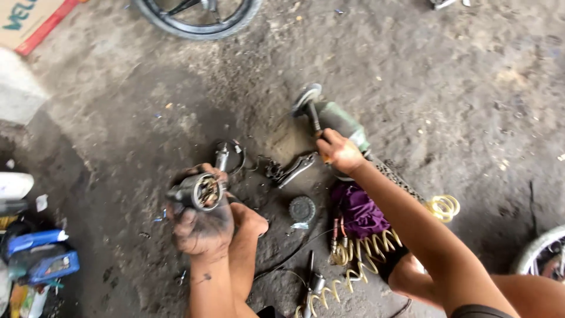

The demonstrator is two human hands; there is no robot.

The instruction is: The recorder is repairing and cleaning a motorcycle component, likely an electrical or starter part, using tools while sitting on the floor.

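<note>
Head view: the grease-blackened left hand (203, 227) has its fingers closed around a small round metal motor part (197, 191), held above the dirt floor (441, 88). It looks heavy, rigid and oily, best gripped around its body. The right hand (340, 152) grips an angle grinder (335, 121) resting on the floor.

Cardboard box (26, 20): at 10 o'clock, top-left corner, cut by the frame; flat tan panel with teal lettering and a red edge strip. Blue packs (44, 256): at 8 o'clock, left edge, on the floor; one carries a small pale label. White bottle (13, 185): just above them, lying sideways.
</note>
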